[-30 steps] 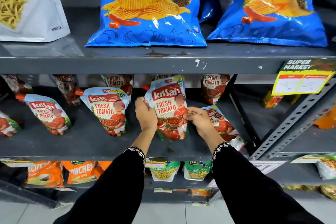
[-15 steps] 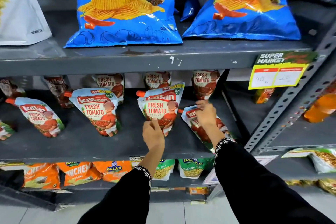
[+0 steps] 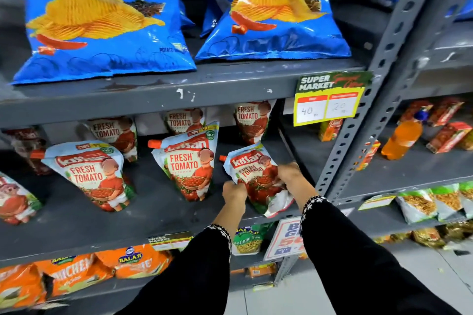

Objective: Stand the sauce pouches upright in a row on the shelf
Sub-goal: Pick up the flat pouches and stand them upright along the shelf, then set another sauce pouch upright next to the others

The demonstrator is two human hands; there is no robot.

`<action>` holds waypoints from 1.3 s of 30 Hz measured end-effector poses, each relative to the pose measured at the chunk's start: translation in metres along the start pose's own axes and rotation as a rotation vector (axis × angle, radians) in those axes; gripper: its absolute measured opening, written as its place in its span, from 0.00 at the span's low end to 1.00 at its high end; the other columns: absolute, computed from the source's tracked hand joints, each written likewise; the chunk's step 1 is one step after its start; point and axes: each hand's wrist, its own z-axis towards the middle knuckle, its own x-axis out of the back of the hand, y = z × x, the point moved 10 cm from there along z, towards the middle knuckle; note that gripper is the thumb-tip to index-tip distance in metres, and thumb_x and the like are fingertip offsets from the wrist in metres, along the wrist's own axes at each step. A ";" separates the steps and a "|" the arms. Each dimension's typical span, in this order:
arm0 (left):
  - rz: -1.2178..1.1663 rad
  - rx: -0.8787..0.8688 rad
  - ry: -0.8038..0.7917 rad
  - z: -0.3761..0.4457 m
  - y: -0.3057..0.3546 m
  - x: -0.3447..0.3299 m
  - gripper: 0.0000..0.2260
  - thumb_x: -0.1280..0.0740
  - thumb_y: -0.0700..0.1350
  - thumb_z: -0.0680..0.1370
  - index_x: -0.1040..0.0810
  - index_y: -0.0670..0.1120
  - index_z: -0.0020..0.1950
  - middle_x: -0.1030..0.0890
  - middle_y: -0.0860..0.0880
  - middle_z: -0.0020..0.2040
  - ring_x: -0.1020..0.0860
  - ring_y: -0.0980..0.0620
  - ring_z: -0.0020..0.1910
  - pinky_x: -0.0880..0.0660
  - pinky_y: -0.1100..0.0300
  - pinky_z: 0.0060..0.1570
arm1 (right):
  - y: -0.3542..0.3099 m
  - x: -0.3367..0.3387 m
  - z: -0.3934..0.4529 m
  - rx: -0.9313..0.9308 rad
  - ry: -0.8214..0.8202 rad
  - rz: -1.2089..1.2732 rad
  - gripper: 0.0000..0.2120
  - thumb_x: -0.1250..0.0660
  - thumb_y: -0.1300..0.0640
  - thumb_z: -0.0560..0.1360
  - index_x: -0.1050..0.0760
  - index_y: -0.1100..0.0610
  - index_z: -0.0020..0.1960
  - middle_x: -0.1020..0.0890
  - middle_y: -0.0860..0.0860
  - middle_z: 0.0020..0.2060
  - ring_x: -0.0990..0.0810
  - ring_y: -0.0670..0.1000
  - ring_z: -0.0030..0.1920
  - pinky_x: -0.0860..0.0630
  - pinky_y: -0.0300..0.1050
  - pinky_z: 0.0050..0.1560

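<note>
Red-and-white tomato sauce pouches stand on the grey middle shelf (image 3: 107, 227). At the shelf's right end, my left hand (image 3: 234, 190) and my right hand (image 3: 290, 174) both grip one pouch (image 3: 252, 171) by its lower sides; it tilts to the left, its orange spout pointing left. Left of it a second pouch (image 3: 189, 163) stands upright on its own. Further left stands a third pouch (image 3: 92, 174), and a fourth (image 3: 12, 199) is cut off at the frame's edge. More pouches (image 3: 252, 117) line the back of the shelf.
Two blue chip bags (image 3: 102, 15) sit on the shelf above. A yellow price tag (image 3: 330, 105) hangs from that shelf's edge. A grey perforated upright (image 3: 358, 130) bounds the shelf on the right; juice cartons and an orange bottle (image 3: 403, 138) lie beyond. Orange snack bags (image 3: 76, 271) fill the shelf below.
My hands let go of the middle pouch, which now stands by itself. Both moved right and took hold of the pouch that lay tilted at the shelf's right end, raising it.
</note>
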 end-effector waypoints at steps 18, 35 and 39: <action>-0.056 -0.123 -0.434 -0.025 0.043 -0.047 0.15 0.37 0.41 0.77 0.30 0.47 0.64 0.27 0.47 0.66 0.30 0.47 0.64 0.35 0.48 0.63 | 0.009 0.007 -0.020 0.106 -0.057 0.431 0.26 0.45 0.74 0.67 0.28 0.50 0.55 0.20 0.52 0.48 0.24 0.52 0.45 0.26 0.42 0.40; 0.015 -0.178 -0.469 -0.021 0.034 -0.055 0.24 0.38 0.50 0.79 0.38 0.43 0.72 0.33 0.44 0.73 0.32 0.48 0.70 0.36 0.54 0.67 | 0.015 0.009 -0.008 0.126 -0.026 0.493 0.32 0.45 0.76 0.66 0.32 0.54 0.66 0.22 0.58 0.62 0.24 0.57 0.57 0.22 0.50 0.51; 0.024 -0.120 -0.385 -0.018 0.016 -0.030 0.30 0.37 0.53 0.77 0.41 0.42 0.75 0.38 0.46 0.76 0.38 0.48 0.74 0.40 0.49 0.74 | 0.026 0.009 -0.018 0.096 0.153 0.498 0.29 0.39 0.70 0.70 0.36 0.61 0.70 0.24 0.61 0.65 0.26 0.60 0.65 0.28 0.54 0.66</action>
